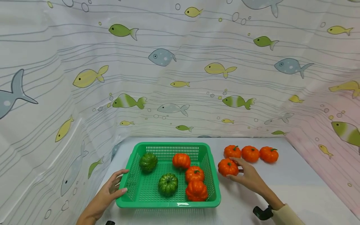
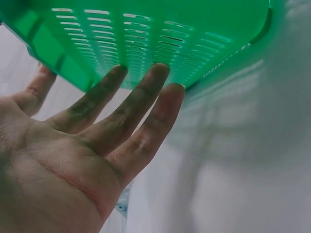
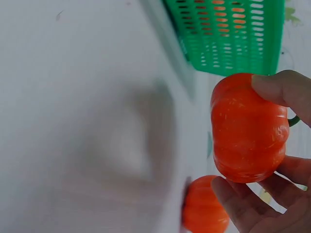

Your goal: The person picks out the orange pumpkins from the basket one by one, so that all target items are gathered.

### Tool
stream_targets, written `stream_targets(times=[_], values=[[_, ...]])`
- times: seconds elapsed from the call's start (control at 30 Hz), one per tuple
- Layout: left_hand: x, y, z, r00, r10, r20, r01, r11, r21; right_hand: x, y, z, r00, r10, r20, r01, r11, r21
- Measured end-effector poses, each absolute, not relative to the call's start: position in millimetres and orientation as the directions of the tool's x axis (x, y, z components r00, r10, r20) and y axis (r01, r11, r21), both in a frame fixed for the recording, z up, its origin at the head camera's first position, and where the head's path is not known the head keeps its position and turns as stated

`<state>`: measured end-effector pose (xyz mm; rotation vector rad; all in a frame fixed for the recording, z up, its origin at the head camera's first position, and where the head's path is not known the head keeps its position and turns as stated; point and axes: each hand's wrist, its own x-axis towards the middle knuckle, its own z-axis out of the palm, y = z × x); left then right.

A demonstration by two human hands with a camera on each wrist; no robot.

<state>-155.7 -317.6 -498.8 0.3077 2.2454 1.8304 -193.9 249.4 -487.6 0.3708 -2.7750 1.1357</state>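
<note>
My right hand grips a small orange pumpkin with a green stem, just right of the green basket. In the right wrist view, the thumb lies on one side of this pumpkin and the fingers on the other; it looks raised off the table. At the basket's left side is my left hand, its fingertips touching the slotted wall and rim. Those fingers are nearly straight in the left wrist view. Inside the basket lie two green pumpkins and three orange pumpkins.
Three more orange pumpkins stand in a row on the white table, behind the right hand. A pale curtain printed with fish surrounds the table at the back and sides.
</note>
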Motion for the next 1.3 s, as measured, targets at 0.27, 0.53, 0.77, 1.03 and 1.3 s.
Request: stream_targets(times=[0.27,0.53,0.77,1.03,1.3], values=[[-155.5,-317.8,-499.0,-0.948,0.316,-0.034,0.03,0.198,0.98,-195.9,261.5,-507.3,-0.983,-0.123,0.138,-0.184,0.708,-0.682],[-153.9,-318.5,-499.0,-0.953,0.301,-0.032,0.029,0.194,0.981,-194.1,280.3,-515.3,-0.993,-0.069,0.098,-0.117,0.732,-0.671],[-155.5,-319.8,-501.7,-0.946,0.324,-0.024,0.036,0.178,0.983,-197.0,290.1,-519.6,-0.996,-0.052,0.074,-0.088,0.733,-0.675],[-156.4,-320.5,-502.0,-0.945,0.326,-0.014,0.049,0.185,0.982,-198.3,291.8,-517.0,-0.999,-0.046,0.023,-0.049,0.715,-0.698],[-155.5,-319.7,-502.0,-0.945,0.327,-0.01,0.051,0.179,0.983,-199.4,294.9,-511.4,-0.998,-0.061,-0.006,-0.039,0.715,-0.698]])
